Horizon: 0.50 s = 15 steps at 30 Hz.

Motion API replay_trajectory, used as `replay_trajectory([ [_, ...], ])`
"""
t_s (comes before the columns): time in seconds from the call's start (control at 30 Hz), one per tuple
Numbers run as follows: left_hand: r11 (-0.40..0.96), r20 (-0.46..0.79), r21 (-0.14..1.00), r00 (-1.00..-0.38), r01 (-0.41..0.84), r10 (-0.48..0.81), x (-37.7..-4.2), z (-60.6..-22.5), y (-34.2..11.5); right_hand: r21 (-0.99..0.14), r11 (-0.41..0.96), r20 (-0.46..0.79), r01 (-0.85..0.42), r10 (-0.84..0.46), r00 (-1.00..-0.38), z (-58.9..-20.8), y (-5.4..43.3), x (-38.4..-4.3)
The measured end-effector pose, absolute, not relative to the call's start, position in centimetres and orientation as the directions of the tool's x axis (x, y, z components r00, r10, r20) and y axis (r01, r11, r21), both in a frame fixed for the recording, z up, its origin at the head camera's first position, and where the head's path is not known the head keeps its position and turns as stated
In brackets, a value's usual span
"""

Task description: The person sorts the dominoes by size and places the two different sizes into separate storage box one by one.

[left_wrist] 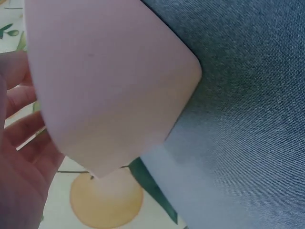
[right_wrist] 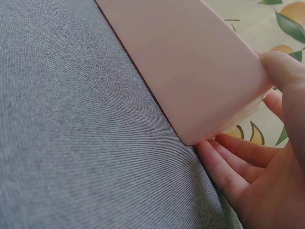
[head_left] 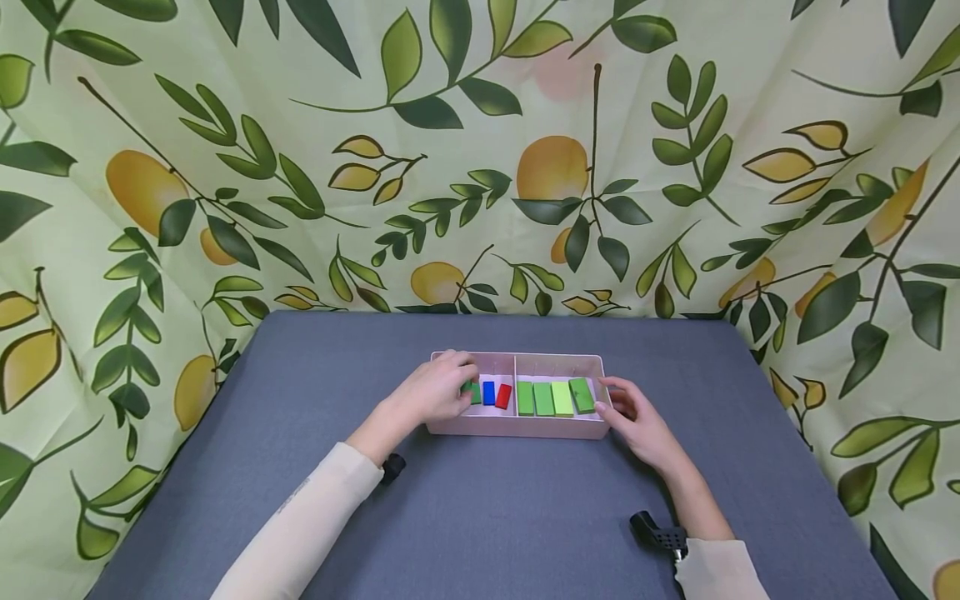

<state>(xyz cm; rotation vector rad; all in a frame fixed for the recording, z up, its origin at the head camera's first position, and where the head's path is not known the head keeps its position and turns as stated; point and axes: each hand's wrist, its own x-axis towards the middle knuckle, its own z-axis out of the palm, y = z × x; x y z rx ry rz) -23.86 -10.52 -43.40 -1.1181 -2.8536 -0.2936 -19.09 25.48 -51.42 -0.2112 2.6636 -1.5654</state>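
A pink box (head_left: 517, 427) with two compartments stands on the blue-grey cloth. My left hand (head_left: 442, 387) bends over its left compartment, fingers beside a green block (head_left: 476, 393); the fingertips are partly hidden, so a hold on the block cannot be made out. Right of that block lie a small blue block (head_left: 489, 392) and a tilted red block (head_left: 503, 396). Several green blocks (head_left: 543, 398) line up in the right compartment, one of them a paler lime block (head_left: 562, 398). My right hand (head_left: 637, 421) holds the box's right end, thumb at the rim and fingers against the end wall.
A divider (head_left: 515, 367) separates the box's two compartments. The cloth-covered table (head_left: 517, 517) runs back to a hanging curtain (head_left: 480, 167) printed with leaves and fruit. A black wrist device (head_left: 660, 533) sits on the right wrist; another (head_left: 392, 468) shows under the left.
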Motion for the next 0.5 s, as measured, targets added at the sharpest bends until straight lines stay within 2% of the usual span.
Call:
replay_trajectory([
  [0.27, 0.739, 0.047, 0.13, -0.749, 0.661, 0.661, -24.8, -44.0, -10.2, -0.882, 0.462, 0.035, -0.096, -0.139, -0.99, -50.5, 25.2, -18.7],
  [0.5, 0.773, -0.029, 0.103, -0.775, 0.626, 0.632, -25.1, -44.1, -9.6, -0.882, 0.46, 0.043, -0.101, -0.135, -0.99, -51.4, 25.6, -19.1],
])
